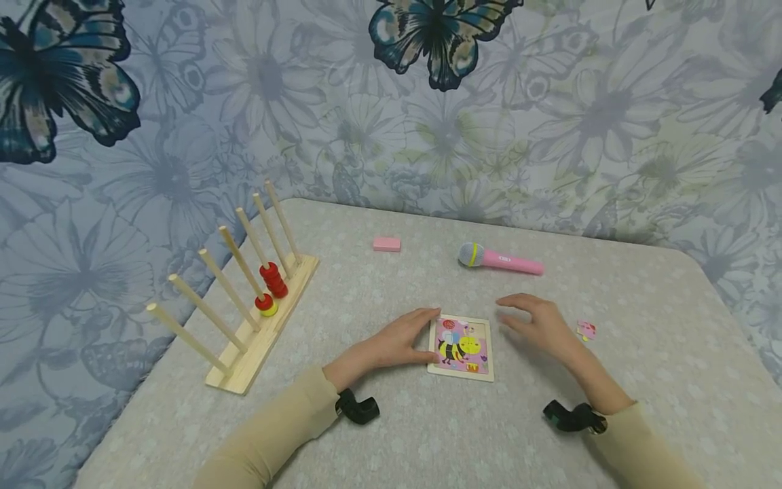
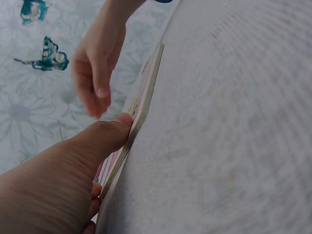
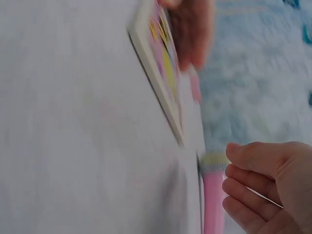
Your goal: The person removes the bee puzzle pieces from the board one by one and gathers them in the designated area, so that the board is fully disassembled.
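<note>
A small square bee puzzle point(image 1: 462, 346) in a light wooden frame lies on the table in the head view. My left hand point(image 1: 394, 339) holds its left side, thumb on the near part of the edge and fingers at the far corner. In the left wrist view the thumb point(image 2: 109, 134) presses on the frame's rim. To the right of the puzzle my right hand point(image 1: 537, 324) hovers above the table, fingers loosely bent and holding nothing. A loose pink puzzle piece point(image 1: 586, 331) lies on the table just beyond the right hand's outer side.
At the left stands a wooden peg rack point(image 1: 269, 346) with several red rings point(image 1: 275, 282) and a yellow ring point(image 1: 269, 310). Farther back lie a pink block point(image 1: 387, 244) and a pink toy microphone point(image 1: 501, 259). Patterned wallpaper point(image 1: 366, 122) rises behind the table.
</note>
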`<state>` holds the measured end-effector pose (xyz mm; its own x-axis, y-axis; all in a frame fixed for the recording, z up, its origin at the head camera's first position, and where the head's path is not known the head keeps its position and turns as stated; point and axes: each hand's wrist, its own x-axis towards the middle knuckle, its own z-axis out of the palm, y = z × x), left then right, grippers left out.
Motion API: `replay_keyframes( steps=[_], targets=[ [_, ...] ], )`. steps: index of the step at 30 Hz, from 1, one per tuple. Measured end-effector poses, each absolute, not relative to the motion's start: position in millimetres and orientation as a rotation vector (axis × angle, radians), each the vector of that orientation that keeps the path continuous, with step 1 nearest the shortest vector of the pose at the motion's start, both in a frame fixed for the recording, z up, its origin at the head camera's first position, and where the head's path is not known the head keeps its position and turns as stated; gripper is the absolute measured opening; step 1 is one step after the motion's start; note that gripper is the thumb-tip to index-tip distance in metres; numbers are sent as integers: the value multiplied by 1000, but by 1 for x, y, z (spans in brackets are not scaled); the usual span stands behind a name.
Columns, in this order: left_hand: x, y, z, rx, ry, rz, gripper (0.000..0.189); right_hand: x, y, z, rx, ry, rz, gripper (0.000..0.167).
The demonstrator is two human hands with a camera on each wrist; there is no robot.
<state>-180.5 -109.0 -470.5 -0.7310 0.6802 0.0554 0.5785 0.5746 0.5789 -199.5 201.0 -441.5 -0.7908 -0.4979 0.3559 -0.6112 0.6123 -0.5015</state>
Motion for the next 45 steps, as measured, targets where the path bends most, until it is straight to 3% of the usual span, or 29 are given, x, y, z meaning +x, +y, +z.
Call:
replay_keyframes(
  steps=[10,23,28,34,39,45],
  targets=[
    [-181,-109,-472,1084,2631,866,84,-182,315,-441,449,-2977,788,51],
    [-181,-107,-475,1099,2629,893,83,-170,323,-462,584,-2705,715,30],
    [-181,-108,-473,1093,2636,880,83,-169,305,-454,592,-2637,774,31],
    [-181,-110,-470,1079,2638,886,84,-166,231,-435,834,-2590,854,34],
    [-182,-109,-471,1086,2639,888,84,-161,178,-441,1099,-2642,957,34],
    [-182,-109,-472,1088,2627,888,84,-159,161,-452,1086,-2703,938,35]
  ],
)
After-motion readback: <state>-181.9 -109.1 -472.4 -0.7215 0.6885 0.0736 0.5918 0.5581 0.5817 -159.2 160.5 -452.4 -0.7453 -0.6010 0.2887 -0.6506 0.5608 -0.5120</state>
